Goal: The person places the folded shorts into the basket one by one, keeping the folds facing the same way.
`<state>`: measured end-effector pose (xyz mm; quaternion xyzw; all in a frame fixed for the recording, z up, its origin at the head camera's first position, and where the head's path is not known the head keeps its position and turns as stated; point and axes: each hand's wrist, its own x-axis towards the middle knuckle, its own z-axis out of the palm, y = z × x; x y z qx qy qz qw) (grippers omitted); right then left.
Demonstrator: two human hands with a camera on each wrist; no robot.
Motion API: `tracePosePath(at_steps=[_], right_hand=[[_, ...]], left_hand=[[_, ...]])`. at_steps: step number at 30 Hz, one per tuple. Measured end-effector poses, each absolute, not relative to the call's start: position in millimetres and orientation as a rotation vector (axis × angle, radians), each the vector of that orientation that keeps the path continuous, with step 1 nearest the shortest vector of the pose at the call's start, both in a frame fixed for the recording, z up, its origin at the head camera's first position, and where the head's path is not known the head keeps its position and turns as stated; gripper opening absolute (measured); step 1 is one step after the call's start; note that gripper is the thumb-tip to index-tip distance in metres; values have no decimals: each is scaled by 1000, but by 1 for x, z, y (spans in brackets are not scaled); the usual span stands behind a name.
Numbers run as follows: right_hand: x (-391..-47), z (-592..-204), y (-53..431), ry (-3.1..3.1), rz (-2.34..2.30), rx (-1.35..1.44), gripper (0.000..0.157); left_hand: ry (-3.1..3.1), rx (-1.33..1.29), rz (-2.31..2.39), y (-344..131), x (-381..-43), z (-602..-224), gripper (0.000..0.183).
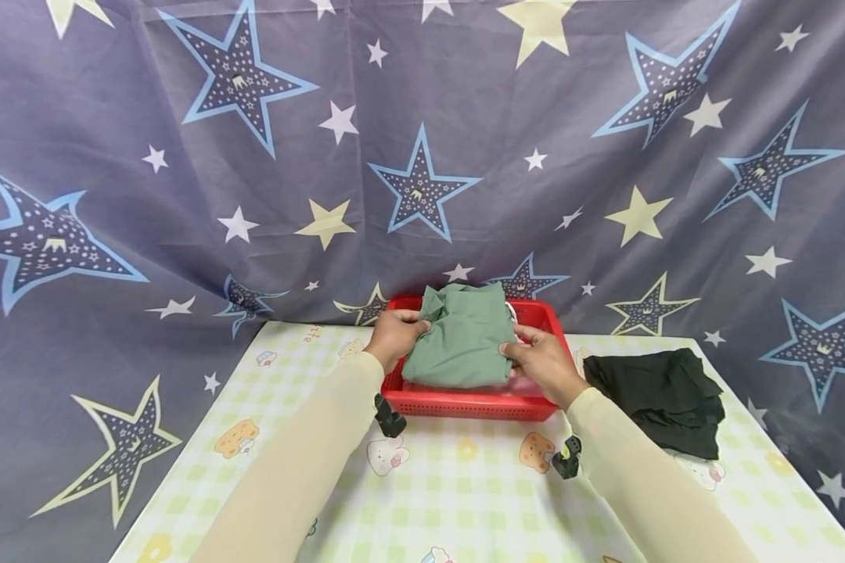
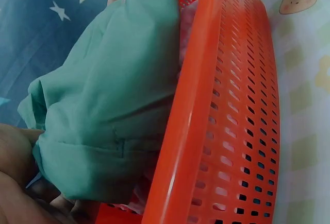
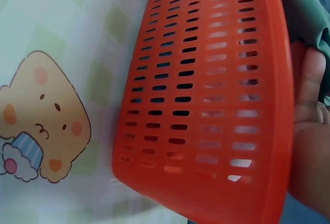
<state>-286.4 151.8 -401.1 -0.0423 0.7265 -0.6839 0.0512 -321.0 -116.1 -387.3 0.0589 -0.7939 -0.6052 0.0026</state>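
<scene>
A folded green garment [image 1: 459, 336] lies across the top of a red perforated plastic basket [image 1: 465, 405]. My left hand [image 1: 397, 338] pinches the garment's left edge, thumb on top and fingers underneath. On the opposite side my right hand [image 1: 544, 361] grips the right edge in the same way. In the left wrist view the green cloth [image 2: 113, 90] bulges above the basket rim [image 2: 180, 131], with pink fabric showing below it. The right wrist view has the basket's slotted wall [image 3: 196, 90] in front, and part of my right hand [image 3: 312, 131] shows behind the rim.
A crumpled black garment [image 1: 658, 399] lies on the table to the right of the basket. The table carries a green checked cloth [image 1: 422, 500] with cartoon prints. Behind it hangs a grey star-patterned curtain [image 1: 289, 180], close to the basket's back.
</scene>
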Motion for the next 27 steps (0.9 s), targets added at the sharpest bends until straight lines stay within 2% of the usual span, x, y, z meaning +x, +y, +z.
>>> tracePosePath(at_steps=[6,12,20,27], right_hand=[[-292,-407,152,2216,-2071,-83,62],[-292,-409,151,2246,-2025,-38,58],[-294,-411,149,2252,-1983,13,61],[-296,-414,150,2268,-1927,29,55]], left_hand=[[-2498,199,-1873,-114,-324,-392,25],[-2517,178,-1829,-112,-325,-399,22],[-2562,190,-1737,-110,-326,-404,25],[-2659,195,-1603,-110,-325,-406,21]])
